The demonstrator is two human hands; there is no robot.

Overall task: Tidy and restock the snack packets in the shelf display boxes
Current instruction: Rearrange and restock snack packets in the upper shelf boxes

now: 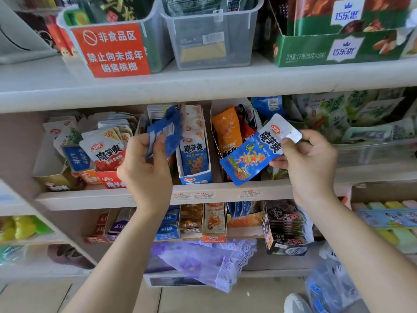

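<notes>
Left hand (144, 163) pinches a reversed blue packet (165, 129), right hand (309, 159) pinches a blue konjac packet (255, 152) by its top, both near the blue display box (196, 180); best face fronts outward, slot upright.

White tiered shelving (203, 86), beige floor (191, 299)

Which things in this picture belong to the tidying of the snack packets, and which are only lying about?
Job in hand: left hand gripping back-facing blue packet; right hand pinching front-facing blue packet; blue display box.
Lying about: red sign, clear bin, green carton, purple lace bag.
</notes>
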